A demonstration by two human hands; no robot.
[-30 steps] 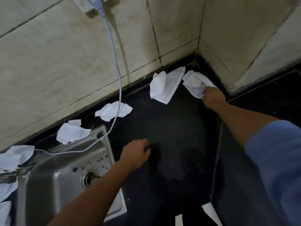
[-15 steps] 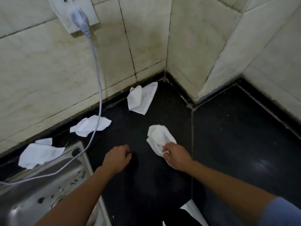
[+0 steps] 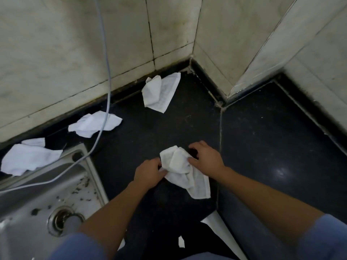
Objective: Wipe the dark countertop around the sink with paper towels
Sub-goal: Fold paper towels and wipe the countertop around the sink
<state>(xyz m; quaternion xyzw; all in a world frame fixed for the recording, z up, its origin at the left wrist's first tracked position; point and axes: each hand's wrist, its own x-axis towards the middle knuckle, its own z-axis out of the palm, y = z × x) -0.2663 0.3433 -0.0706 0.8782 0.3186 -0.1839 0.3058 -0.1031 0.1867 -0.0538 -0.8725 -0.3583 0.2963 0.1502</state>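
Observation:
A crumpled white paper towel point(image 3: 183, 168) lies on the dark countertop point(image 3: 262, 147) in the middle of the view. My left hand point(image 3: 149, 173) pinches its left edge. My right hand point(image 3: 205, 159) presses on its right side with fingers spread over it. Three more paper towels lie along the back wall: one near the corner point(image 3: 161, 92), one under the cable point(image 3: 93, 123), one at the sink's far rim point(image 3: 28, 158). The steel sink point(image 3: 47, 199) is at the lower left.
A grey cable point(image 3: 106, 72) hangs down the tiled wall point(image 3: 56, 53) and runs across the sink rim. A tiled pillar point(image 3: 234, 53) juts into the counter at the back right. White scraps point(image 3: 216, 228) lie near the front edge.
My right hand dragged the towel from the back corner toward me. My left hand, a fist on the counter before, has now taken hold of the towel's left edge.

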